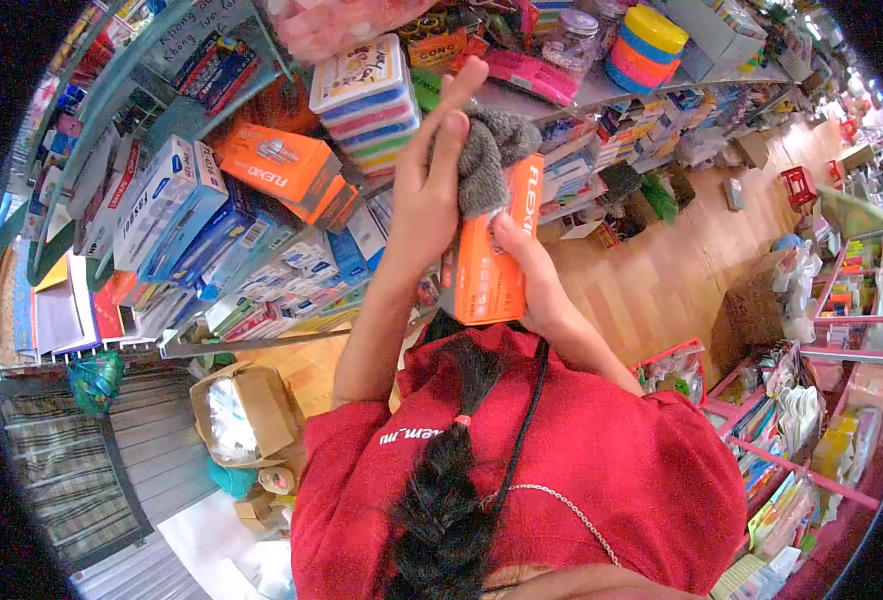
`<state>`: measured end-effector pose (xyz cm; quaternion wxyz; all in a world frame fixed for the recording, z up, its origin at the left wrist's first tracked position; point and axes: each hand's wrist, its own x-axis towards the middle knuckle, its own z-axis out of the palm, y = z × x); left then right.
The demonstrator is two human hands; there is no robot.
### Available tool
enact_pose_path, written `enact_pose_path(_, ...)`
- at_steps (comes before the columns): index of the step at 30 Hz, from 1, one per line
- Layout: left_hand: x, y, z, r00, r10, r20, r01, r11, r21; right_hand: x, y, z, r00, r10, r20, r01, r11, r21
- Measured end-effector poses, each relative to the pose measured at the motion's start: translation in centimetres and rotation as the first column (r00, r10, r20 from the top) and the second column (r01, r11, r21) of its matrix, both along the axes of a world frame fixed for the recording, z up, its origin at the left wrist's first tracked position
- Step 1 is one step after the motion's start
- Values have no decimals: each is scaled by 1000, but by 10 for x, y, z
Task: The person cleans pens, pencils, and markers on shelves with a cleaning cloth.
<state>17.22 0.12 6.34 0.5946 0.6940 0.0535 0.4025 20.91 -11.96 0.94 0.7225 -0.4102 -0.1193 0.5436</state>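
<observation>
My left hand (pixel 427 195) is raised in front of the shelf and grips a grey cloth (pixel 487 160), pressing it against the top end of an orange Flexo box (pixel 487 275). My right hand (pixel 522 250) holds that box from the right side, thumb on its face, keeping it upright between both hands. A red shirt and a dark braid fill the lower part of the view.
A shelf (pixel 262 340) on the left is packed with stationery boxes, including more orange Flexo boxes (pixel 277 165) and a stack of coloured cases (pixel 367 100). An open cardboard box (pixel 247 410) sits on the floor. Wooden floor (pixel 662 270) runs right toward display racks (pixel 812 400).
</observation>
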Motion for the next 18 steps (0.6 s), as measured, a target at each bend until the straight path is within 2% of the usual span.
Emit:
enact_pose_path(3,-15,-17,-20,998,55,-10,-54,996,70,8,3,-4,978,-114,177,93,988,122)
enact_pose_path(4,-19,-31,-26,999,45,11,-45,999,17,15,4,2,998,-68,-2,67,982,174)
enact_pose_path(5,-28,-39,-31,999,28,-47,-24,995,101,20,2,3,994,-104,-31,108,976,188)
enact_pose_path(7,-30,-47,-37,999,42,-30,-38,991,132,27,0,6,991,-118,-55,126,978,166)
enact_pose_path(10,-17,-21,-25,1000,12,-19,-10,997,76,16,4,0,995,-84,47,78,988,132)
enact_pose_path(11,-12,-11,-18,999,35,-6,-34,998,54,12,1,-3,974,-29,223,26,999,20)
enact_pose_path(13,-5,5,-5,997,75,17,-75,997,13,1,-2,0,986,104,127,-102,994,-23)
enact_pose_path(14,-8,3,-10,1000,-10,18,11,994,-110,5,-2,-2,984,127,127,-124,992,-36)
enact_pose_path(17,-13,-31,-39,985,150,88,-146,988,-51,25,-2,7,978,19,206,-39,995,95)
enact_pose_path(18,-13,-37,-42,985,147,94,-148,989,4,31,1,13,991,-10,133,-3,995,98)
